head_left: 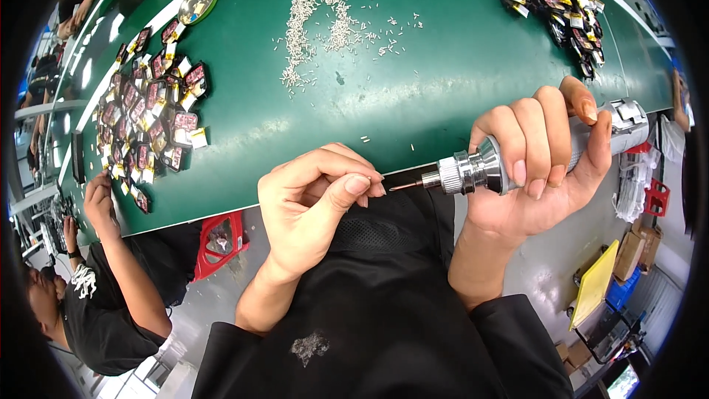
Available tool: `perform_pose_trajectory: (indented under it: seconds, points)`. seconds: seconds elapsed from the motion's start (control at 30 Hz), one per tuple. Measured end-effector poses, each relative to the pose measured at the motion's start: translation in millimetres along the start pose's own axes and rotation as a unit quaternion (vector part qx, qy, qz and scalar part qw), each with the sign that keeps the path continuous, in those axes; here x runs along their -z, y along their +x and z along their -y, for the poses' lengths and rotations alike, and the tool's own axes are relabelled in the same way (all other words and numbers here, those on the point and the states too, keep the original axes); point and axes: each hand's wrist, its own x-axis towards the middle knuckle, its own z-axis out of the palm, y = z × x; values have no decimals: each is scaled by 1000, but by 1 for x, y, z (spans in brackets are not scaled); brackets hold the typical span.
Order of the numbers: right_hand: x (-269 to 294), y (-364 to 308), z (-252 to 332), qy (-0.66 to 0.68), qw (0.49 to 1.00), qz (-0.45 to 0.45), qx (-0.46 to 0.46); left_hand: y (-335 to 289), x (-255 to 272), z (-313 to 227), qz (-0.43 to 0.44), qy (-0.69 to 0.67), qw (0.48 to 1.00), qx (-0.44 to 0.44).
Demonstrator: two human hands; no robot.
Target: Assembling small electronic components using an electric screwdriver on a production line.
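My right hand (535, 155) is wrapped around a silver electric screwdriver (487, 166), held level with its thin bit pointing left. The bit's tip is just beside the fingertips of my left hand (317, 199). Thumb and forefinger of that hand are pinched together; whatever they hold is too small to make out. Both hands are above the near edge of the green table (244, 155). Beyond them lies a loose pile of tiny pale screw-like pieces (299, 41), with a few strays (365, 139) closer to my left hand.
Many small black parts with white and yellow tabs are heaped at the left (148, 111) and far right (554, 0). A small round dish (199, 3) stands at the far left. A co-worker's hand (100, 203) reaches the left heap. A red stool (221, 244) stands below the table.
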Motion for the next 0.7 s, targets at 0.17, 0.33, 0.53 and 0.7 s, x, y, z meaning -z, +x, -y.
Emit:
perform_pose_trajectory:
  seconds: [0.17,0.33,0.53,0.7]
  points:
    - [-7,-5,-7,-29,999,-5,13,-6,-17,2,7,-62,998,-14]
    - [-4,-9,-5,-32,999,-12,12,-9,-17,4,21,-51,998,-12]
    - [-1,-11,-1,-78,997,19,22,-4,-19,7,21,148,983,-107]
    - [7,-3,0,-107,994,34,13,6,-21,11,3,215,968,-131]
